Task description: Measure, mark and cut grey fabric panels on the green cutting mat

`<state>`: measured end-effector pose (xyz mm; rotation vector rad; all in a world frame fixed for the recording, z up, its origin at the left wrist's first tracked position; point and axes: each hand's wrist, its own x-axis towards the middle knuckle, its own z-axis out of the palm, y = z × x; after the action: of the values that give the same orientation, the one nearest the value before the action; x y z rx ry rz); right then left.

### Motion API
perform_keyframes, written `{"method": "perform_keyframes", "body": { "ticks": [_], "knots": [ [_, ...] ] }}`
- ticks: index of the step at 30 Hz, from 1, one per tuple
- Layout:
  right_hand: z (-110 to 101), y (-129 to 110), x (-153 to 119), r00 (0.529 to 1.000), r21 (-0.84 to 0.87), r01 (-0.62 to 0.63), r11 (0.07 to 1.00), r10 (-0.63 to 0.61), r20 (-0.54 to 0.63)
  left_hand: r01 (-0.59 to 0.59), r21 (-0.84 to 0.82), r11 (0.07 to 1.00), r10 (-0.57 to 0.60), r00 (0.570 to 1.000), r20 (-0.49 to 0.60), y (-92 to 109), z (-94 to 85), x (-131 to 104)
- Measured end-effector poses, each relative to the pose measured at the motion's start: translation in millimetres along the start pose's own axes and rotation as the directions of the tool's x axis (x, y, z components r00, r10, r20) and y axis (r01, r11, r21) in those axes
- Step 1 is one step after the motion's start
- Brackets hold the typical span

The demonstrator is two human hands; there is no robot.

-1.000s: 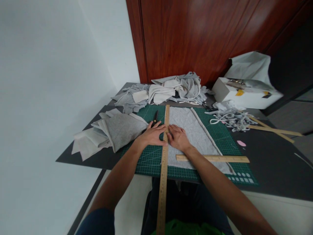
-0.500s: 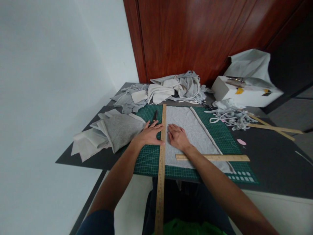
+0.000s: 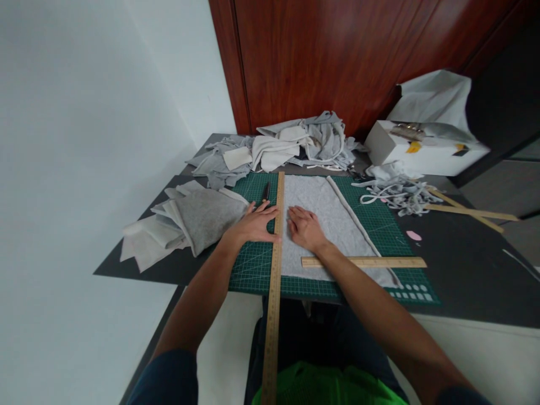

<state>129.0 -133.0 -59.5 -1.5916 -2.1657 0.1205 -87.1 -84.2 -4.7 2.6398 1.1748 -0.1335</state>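
My left hand (image 3: 256,223) lies with fingers spread, its fingertips touching the long wooden ruler (image 3: 275,270). That ruler runs along the left edge of a grey cloth (image 3: 316,194) and reaches past the table's front edge. Flat on the cloth, just right of the ruler, rests my right hand (image 3: 304,226), its fingers close together and slightly bent; nothing shows in it. A shorter wooden ruler (image 3: 371,262) lies crosswise on the cloth, partly under my right forearm. Beneath it all is a green cutting mat (image 3: 253,264). A black pen-like tool (image 3: 266,191) lies beyond my left fingers.
Folded grey cloths (image 3: 211,216) lie at the left. A heap of fabric (image 3: 295,143) stands at the back. On the right are tangled scraps (image 3: 396,194), crossed wooden strips (image 3: 472,212), a pink piece (image 3: 414,235) and a white box (image 3: 426,149).
The whole view has shifted slightly, so the table appears a little higher. Both hands stay in nearly the same places on the ruler and cloth.
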Motion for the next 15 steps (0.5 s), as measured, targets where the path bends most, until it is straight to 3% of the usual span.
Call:
{"method": "perform_keyframes", "body": {
  "ticks": [15],
  "knots": [
    [1.0,-0.7,0.3,1.000,0.002,0.001,1.000,-0.001,-0.003,-0.010,0.015,1.000,0.011,1.000,-0.015,-3.7,2.5,0.7]
  ]
}}
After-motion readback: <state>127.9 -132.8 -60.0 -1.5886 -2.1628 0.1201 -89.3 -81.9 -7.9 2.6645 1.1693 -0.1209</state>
